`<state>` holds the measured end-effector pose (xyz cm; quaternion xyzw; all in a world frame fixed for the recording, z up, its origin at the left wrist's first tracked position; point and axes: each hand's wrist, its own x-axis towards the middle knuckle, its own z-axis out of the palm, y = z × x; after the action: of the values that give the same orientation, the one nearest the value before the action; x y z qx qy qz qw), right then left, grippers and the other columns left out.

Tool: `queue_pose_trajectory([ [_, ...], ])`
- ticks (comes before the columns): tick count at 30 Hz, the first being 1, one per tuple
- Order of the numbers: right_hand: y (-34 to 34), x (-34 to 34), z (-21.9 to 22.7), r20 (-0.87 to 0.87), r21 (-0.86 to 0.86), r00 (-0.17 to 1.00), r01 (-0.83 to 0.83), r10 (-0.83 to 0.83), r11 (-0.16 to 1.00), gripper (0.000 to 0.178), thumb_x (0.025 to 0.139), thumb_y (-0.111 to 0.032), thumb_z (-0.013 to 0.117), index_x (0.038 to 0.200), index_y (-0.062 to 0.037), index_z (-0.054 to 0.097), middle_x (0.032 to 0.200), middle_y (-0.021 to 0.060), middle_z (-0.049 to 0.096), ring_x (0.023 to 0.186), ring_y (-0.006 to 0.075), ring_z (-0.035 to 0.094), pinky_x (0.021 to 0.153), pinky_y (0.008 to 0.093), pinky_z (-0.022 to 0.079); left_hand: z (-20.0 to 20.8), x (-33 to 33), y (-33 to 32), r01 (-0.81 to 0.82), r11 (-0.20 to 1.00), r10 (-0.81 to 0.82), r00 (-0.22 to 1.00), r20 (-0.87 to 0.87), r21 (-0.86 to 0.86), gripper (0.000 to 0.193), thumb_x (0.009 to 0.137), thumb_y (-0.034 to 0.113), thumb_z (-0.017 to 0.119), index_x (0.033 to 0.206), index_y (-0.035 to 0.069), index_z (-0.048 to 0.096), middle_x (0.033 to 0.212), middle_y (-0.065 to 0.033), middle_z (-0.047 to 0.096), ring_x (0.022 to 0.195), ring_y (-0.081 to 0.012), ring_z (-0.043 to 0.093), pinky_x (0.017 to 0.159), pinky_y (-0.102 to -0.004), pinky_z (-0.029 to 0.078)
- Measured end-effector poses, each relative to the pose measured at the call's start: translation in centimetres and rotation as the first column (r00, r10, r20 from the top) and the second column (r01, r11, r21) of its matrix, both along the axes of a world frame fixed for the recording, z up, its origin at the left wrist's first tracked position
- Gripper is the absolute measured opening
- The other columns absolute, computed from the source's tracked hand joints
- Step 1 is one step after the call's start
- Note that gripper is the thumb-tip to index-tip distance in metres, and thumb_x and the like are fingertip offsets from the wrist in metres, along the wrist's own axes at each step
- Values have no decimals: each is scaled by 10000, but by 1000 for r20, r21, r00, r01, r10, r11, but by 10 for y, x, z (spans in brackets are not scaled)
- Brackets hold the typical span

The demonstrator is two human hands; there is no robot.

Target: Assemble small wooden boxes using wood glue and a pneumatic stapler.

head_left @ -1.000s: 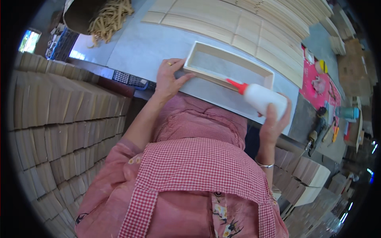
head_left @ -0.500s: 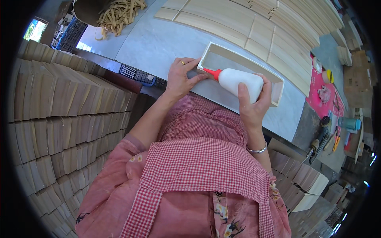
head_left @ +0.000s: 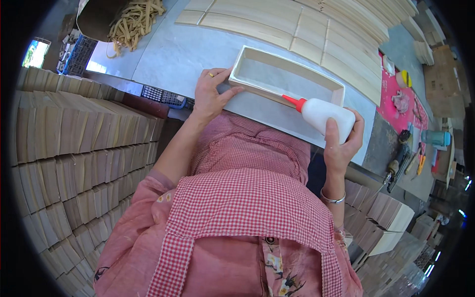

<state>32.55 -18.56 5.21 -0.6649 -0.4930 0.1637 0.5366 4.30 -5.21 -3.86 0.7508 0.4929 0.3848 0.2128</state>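
Bottle at frame, near long side
Left hand holds frame's left end; right hand, apart, grips bottle

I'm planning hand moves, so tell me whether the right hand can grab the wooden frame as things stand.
Probably not: the right hand has its grip around the white bottle, which likely needs setting down first, though the wooden frame is close by.
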Motion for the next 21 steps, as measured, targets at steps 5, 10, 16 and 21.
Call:
queue_pose_trajectory([
  [5,-20,24,4,-43,-49,993,108,-110,993,431,859,-121,708,1240,-15,537,1127,135,610,931,223,601,824,324,515,0,1,0,18,1000,-17,999,35,-18,509,768,214,831,1248,96,711,1125,-76,686,1045,-246,565,931,-342,466],
  [10,-38,50,4,-44,-53,979,196,-198,979,414,866,-124,700,1233,-11,545,1138,135,612,939,220,600,831,324,515,3,1,-1,24,998,-24,1000,14,-56,495,787,166,826,1249,51,692,1184,-90,647,1077,-242,552,955,-336,456],
  [16,-58,76,4,-8,-1,959,284,-284,959,405,870,-124,695,1230,-9,548,1129,132,615,942,221,599,838,322,515,5,2,-1,22,998,-21,1000,15,-65,514,784,193,820,1270,82,694,1144,-87,667,1061,-243,552,950,-337,457],
  [21,-68,88,10,-1,-43,945,328,-328,944,399,872,-123,693,1226,-9,550,1125,133,618,944,221,598,850,323,514,7,2,-3,6,996,-5,1000,2,-84,512,794,189,816,1276,74,688,1166,-91,652,1068,-242,544,953,-331,453],
])
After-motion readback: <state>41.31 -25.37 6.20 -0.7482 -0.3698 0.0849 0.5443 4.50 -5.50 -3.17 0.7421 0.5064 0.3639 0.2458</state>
